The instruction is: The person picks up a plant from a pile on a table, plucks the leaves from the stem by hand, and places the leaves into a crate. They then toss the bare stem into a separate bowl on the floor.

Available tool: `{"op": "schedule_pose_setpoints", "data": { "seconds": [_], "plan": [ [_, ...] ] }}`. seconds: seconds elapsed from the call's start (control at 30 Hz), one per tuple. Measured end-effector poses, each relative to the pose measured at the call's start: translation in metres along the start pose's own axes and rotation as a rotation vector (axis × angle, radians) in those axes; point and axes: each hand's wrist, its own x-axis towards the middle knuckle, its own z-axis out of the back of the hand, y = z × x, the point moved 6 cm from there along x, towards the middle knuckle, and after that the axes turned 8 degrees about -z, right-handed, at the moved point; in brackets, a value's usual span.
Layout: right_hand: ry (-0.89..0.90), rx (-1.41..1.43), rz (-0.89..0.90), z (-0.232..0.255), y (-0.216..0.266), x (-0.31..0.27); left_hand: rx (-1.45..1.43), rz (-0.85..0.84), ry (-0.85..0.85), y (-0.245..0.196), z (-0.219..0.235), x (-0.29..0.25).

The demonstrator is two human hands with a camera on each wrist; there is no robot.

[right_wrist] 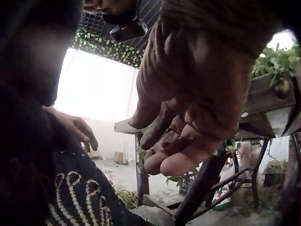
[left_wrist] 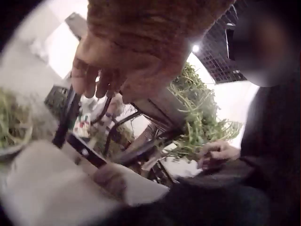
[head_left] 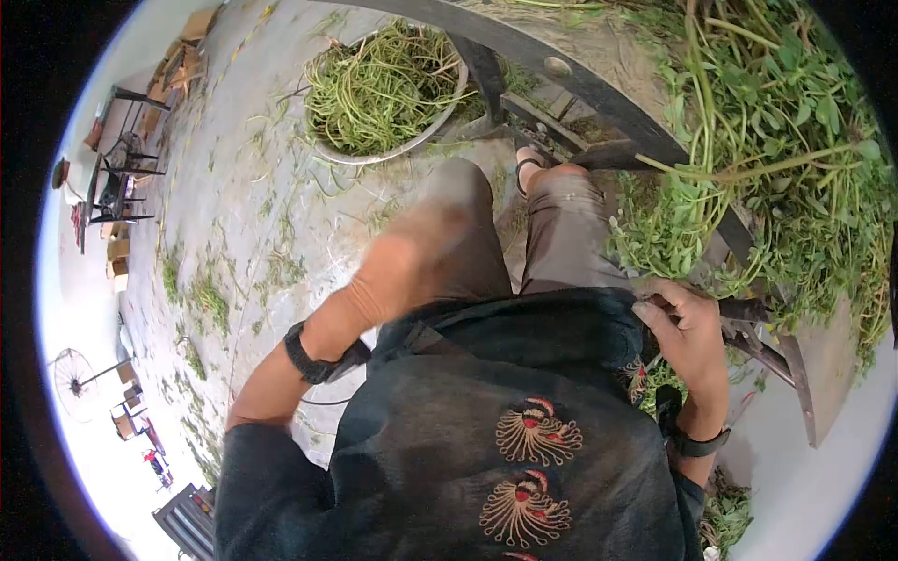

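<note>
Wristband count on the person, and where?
2. The left wristband sits behind the left hand, which is blurred in the head view; the right wristband sits behind the right hand. Both wrists show, so neither is hidden.

Two hands (head_left: 687, 327) are showing, with two wristbands (head_left: 313, 360). One shirt (head_left: 421, 449) is bearing two whole embroidered motifs (head_left: 538, 430) and parts of two more. Two trouser legs (head_left: 566, 238), one sandal (head_left: 521, 166), one basin (head_left: 351, 159) and one table (head_left: 613, 95) are appearing; stems (head_left: 383, 89) are lying too densely for counting.
</note>
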Motion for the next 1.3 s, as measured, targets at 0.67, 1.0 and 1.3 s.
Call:
{"op": "schedule_pose_setpoints", "data": {
  "seconds": [0.67,1.0,1.3],
  "plan": [
    [0.284,0.944,-0.117,-0.035,0.004,0.013,-1.695,0.641,-0.205,0.034,-0.045,-0.012],
    [0.971,1.656,-0.380,-0.081,0.062,-0.010,-0.855,-0.096,0.079,-0.087,0.034,-0.002],
    [0.350,1.658,-0.814,-0.040,0.012,-0.107,-1.240,-0.108,0.412,-0.141,0.044,-0.005]
  ]
}}
